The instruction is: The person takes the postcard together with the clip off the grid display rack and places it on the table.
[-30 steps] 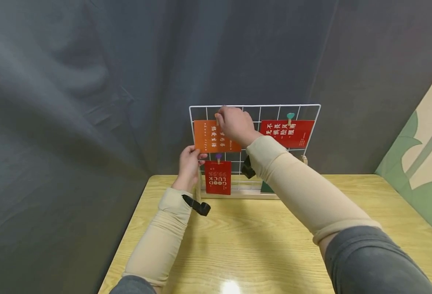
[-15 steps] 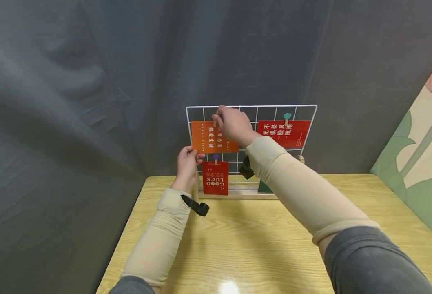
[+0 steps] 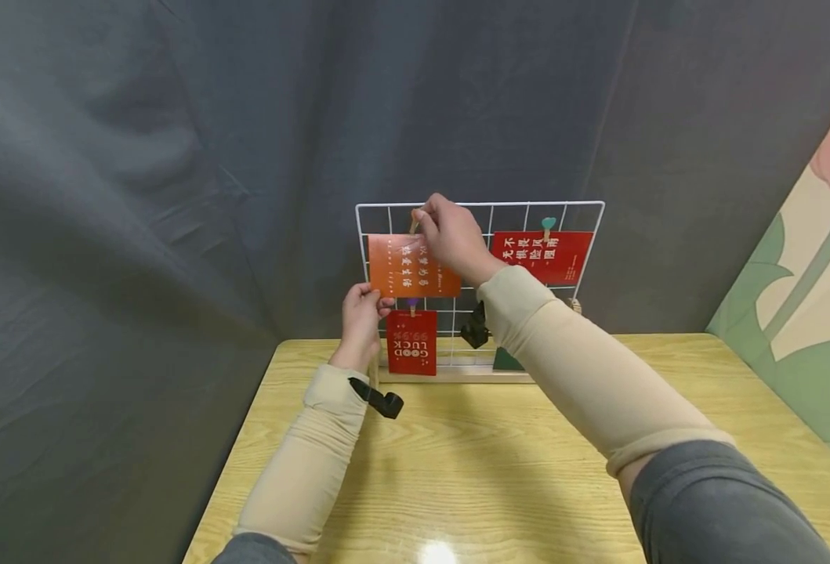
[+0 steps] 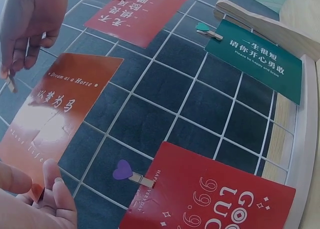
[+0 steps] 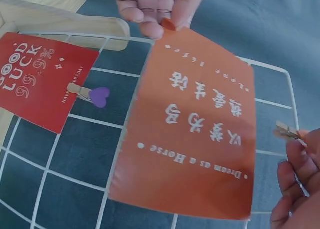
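My left hand (image 3: pixel 361 319) pinches the lower left corner of an orange card (image 3: pixel 396 270) with white lettering, in front of a white wire grid (image 3: pixel 481 205). In the right wrist view that corner bends between thumb and fingers. My right hand (image 3: pixel 453 239) pinches a small wooden clothespin (image 5: pixel 287 130) with an orange end, at the card's top edge in the head view. The right wrist view shows the clothespin apart from the card. Below the orange card, a red "Good Luck" card (image 3: pixel 412 343) hangs from a clothespin with a purple heart (image 4: pixel 123 169).
Another red card (image 3: pixel 563 258) hangs at the grid's upper right from a clothespin with a teal heart (image 3: pixel 549 223). A green card (image 4: pixel 260 56) hangs lower right, mostly behind my right forearm in the head view. The grid stands on a wooden table (image 3: pixel 415 470) before a dark curtain.
The clothespin in my right hand has come off the orange card's top edge and moved slightly up. The card has tilted a little, still held at its corner by my left hand.
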`<state>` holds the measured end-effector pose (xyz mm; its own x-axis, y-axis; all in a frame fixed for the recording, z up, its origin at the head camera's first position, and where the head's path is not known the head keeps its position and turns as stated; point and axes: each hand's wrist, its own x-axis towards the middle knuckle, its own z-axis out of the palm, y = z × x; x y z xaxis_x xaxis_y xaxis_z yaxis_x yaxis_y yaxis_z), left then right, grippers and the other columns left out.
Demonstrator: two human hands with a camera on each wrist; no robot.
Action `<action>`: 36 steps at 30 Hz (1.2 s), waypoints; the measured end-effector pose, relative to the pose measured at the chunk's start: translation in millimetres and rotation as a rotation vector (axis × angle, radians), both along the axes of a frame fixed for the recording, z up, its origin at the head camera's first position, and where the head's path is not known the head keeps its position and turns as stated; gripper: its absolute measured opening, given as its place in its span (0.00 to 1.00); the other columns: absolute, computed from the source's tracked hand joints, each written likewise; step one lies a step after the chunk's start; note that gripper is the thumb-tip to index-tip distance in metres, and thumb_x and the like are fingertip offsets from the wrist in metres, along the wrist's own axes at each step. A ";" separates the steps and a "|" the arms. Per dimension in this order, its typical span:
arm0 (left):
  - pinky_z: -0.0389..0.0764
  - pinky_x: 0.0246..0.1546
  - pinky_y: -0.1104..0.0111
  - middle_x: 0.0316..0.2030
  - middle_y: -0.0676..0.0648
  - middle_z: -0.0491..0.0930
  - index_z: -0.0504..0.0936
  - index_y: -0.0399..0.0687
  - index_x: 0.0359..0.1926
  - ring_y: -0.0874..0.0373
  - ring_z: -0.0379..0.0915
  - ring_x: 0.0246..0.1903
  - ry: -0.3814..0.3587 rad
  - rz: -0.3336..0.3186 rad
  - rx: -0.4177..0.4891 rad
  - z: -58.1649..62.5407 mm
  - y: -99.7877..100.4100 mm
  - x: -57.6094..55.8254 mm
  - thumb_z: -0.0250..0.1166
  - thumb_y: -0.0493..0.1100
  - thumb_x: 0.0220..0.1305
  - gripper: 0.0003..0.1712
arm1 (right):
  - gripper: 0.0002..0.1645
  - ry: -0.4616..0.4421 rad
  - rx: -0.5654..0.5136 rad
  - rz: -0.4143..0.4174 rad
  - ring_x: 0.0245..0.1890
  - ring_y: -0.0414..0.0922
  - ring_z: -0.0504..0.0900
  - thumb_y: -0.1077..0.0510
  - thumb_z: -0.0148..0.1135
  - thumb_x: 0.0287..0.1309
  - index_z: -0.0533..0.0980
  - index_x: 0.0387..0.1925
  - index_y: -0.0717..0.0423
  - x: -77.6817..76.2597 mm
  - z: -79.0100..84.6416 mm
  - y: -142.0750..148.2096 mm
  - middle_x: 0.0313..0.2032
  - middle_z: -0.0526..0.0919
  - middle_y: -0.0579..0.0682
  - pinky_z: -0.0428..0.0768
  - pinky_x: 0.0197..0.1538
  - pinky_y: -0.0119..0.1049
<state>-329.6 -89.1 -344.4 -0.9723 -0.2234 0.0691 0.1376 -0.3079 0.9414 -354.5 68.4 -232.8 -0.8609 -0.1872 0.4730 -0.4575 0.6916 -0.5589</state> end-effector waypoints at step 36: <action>0.74 0.37 0.71 0.43 0.42 0.73 0.71 0.33 0.52 0.60 0.74 0.31 -0.006 -0.050 -0.221 -17.3 -4.8 26.0 0.47 0.33 0.81 0.08 | 0.16 -0.142 -0.087 0.065 0.31 0.50 0.76 0.51 0.54 0.79 0.76 0.52 0.61 35.0 -52.8 51.1 0.36 0.80 0.57 0.76 0.33 0.40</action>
